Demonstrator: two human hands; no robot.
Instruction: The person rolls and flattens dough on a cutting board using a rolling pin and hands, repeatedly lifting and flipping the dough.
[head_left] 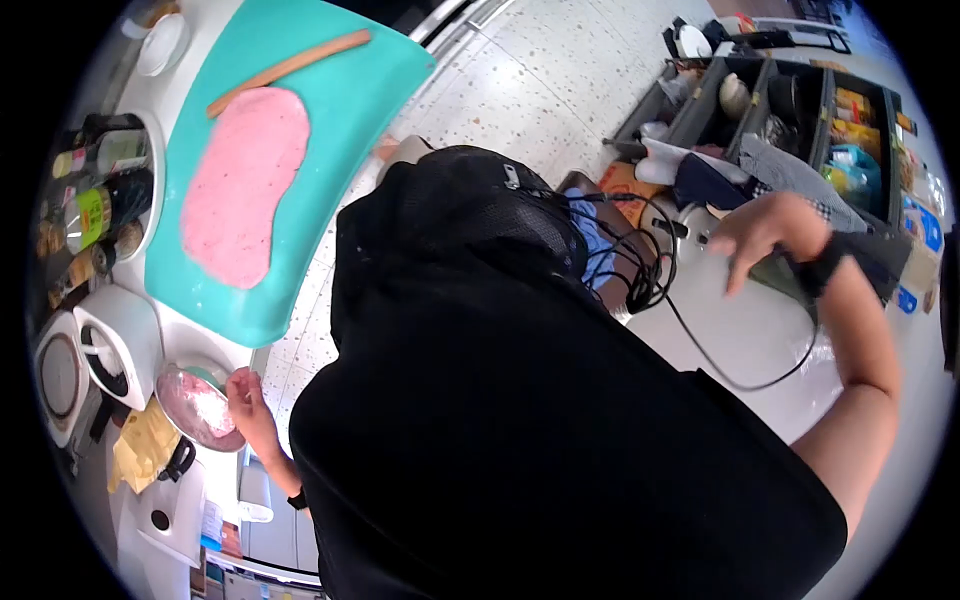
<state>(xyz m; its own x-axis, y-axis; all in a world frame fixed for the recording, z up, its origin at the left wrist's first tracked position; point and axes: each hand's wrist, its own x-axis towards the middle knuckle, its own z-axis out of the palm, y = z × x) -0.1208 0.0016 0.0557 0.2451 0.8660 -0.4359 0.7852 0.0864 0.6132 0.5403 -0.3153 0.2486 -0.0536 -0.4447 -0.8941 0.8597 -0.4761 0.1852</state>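
Note:
At the lower left, my left hand is at the rim of a metal bowl, its fingers bent closed on the edge. Shiny pink material lies inside the bowl. On the right side, my right hand hangs with its fingers apart and nothing in it, over a white rounded surface. A flat, rolled-out sheet of pink dough lies on a turquoise mat. Against the dough's upper end rests a wooden rolling pin.
Bottles and jars stand on a round tray at the left. Below them are a white container with its lid raised and a yellow wrapper. A grey divided organizer holds packets at the upper right. Black cables loop near my body.

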